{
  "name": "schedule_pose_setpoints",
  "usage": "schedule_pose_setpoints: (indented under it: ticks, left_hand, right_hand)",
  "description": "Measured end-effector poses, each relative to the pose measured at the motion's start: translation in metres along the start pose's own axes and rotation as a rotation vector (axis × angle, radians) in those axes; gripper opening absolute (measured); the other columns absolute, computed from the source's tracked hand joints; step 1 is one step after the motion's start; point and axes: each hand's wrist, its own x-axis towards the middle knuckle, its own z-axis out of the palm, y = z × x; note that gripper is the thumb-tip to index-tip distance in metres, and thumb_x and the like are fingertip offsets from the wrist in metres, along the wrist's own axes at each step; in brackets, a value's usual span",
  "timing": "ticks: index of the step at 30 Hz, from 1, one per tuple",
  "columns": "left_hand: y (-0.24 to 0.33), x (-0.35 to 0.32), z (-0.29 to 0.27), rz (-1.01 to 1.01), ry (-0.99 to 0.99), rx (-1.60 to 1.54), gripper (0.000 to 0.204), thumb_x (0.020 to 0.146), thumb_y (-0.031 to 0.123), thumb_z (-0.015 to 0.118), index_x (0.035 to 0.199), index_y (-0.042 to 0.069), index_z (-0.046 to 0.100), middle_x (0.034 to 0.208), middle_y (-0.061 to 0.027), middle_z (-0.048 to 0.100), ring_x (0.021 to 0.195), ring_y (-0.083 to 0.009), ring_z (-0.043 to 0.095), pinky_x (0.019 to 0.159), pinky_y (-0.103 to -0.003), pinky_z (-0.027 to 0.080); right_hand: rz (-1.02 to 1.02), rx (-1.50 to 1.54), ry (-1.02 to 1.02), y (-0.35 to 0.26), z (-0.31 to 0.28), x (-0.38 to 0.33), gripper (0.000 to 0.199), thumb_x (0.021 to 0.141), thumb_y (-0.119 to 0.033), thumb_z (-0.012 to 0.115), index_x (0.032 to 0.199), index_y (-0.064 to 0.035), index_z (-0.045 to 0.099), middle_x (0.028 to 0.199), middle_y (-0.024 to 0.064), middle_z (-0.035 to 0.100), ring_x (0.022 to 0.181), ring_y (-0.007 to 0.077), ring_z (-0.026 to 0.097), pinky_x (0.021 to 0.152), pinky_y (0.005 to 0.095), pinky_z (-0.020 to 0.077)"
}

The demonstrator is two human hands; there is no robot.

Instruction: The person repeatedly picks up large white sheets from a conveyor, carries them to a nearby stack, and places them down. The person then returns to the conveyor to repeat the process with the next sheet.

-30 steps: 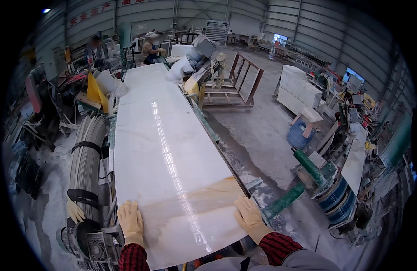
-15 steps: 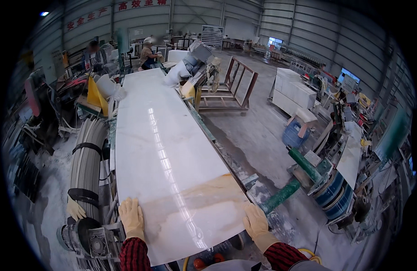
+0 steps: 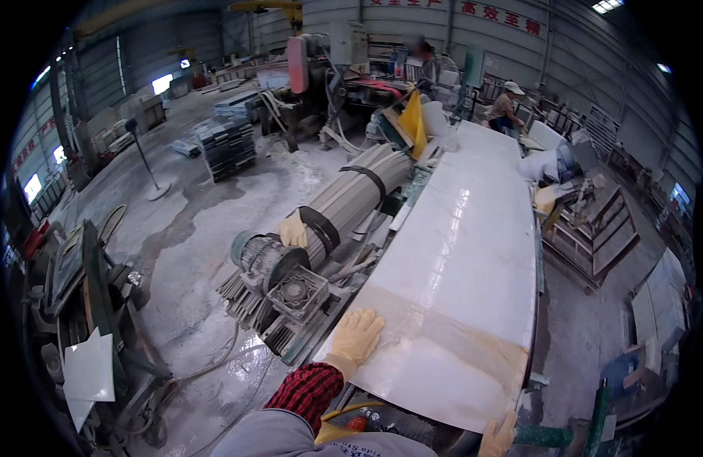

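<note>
Stretching away from the person toward the upper right, the long white slab [image 3: 462, 251] lies lengthwise on its surface. Left hand [image 3: 357, 337] rests flat, fingers spread, on its near left edge. Right hand [image 3: 498, 436], at the near right corner, is mostly cut off, so its grip I cannot tell.

Glossy white stone slab [image 3: 466, 251] with tan band near its end, pale yellow glove on left hand [image 3: 357, 335], red-black plaid cuff [image 3: 309, 385], grey ribbed roller [image 3: 351, 199] with black straps, yellow sheet [image 3: 412, 122]

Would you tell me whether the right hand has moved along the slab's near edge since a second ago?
Yes: the right hand has slipped down off the white slab top, toward its near corner.
</note>
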Motion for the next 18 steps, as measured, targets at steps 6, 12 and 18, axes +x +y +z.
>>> schedule_pose_setpoints:
  ticks: [6,12,18]
  left_hand:
    - [0.008,-0.031,-0.033,0.021,0.014,-0.048,0.038,0.106,0.024,0.077,0.144,0.016,0.071,0.148,-0.0117,0.069,0.139,-0.0357,0.064,0.119,-0.052,0.050]
    - [0.009,-0.035,-0.030,0.008,0.004,-0.087,0.039,0.106,0.022,0.077,0.145,0.015,0.073,0.150,-0.0141,0.069,0.141,-0.0384,0.064,0.122,-0.054,0.049]
    - [0.000,-0.040,-0.022,0.024,-0.112,-0.099,0.041,0.107,0.023,0.073,0.147,0.014,0.072,0.152,-0.0183,0.069,0.142,-0.0430,0.061,0.124,-0.060,0.046]
  right_hand:
    - [-0.077,-0.133,0.116,0.013,0.032,0.046,0.064,0.103,-0.017,0.080,0.162,0.0018,0.064,0.163,0.0338,0.068,0.146,0.0606,0.064,0.124,0.0631,0.0536]
    - [-0.155,-0.044,0.130,0.033,0.025,0.027,0.068,0.102,-0.018,0.082,0.165,0.0003,0.063,0.161,0.0314,0.069,0.145,0.0590,0.064,0.125,0.0615,0.0528]
    - [-0.139,-0.031,0.211,0.008,0.000,-0.028,0.053,0.103,-0.020,0.075,0.153,-0.0022,0.072,0.152,0.0284,0.077,0.129,0.0553,0.071,0.114,0.0630,0.0566]
